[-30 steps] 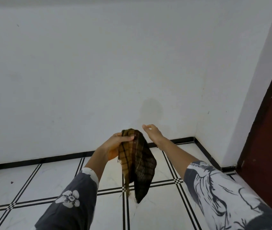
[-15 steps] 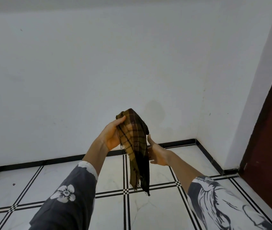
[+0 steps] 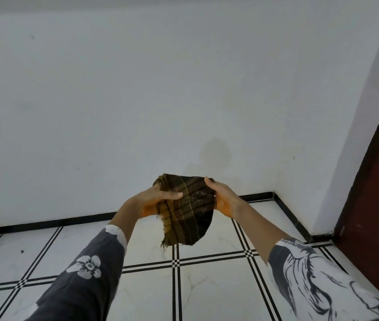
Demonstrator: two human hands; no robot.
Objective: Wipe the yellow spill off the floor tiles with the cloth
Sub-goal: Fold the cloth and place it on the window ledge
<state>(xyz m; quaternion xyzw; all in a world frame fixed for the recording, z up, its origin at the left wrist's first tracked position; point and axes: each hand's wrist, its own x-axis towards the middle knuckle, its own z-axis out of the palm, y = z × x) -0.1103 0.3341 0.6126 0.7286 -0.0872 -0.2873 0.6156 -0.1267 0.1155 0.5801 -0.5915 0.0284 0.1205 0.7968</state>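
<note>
A dark brown and yellow plaid cloth (image 3: 187, 213) is held up in the air between both hands, in front of the white wall. My left hand (image 3: 153, 200) grips its left edge, thumb laid across the front. My right hand (image 3: 222, 198) grips its right edge. The cloth's lower part hangs down in a curved fold with a frayed corner. Orange-yellow stains show on both palms. The white floor tiles (image 3: 214, 288) with black lines lie below; no yellow spill is visible on them.
A white wall (image 3: 137, 100) stands straight ahead with a black skirting. A dark red door (image 3: 378, 205) is at the right. A small dark speck (image 3: 22, 251) lies on the left tile. A faint grey mark (image 3: 216, 150) is on the wall.
The cloth hung long from my left hand alone. My right hand came up and took its other edge, and it is now spread shorter and wider between both hands.
</note>
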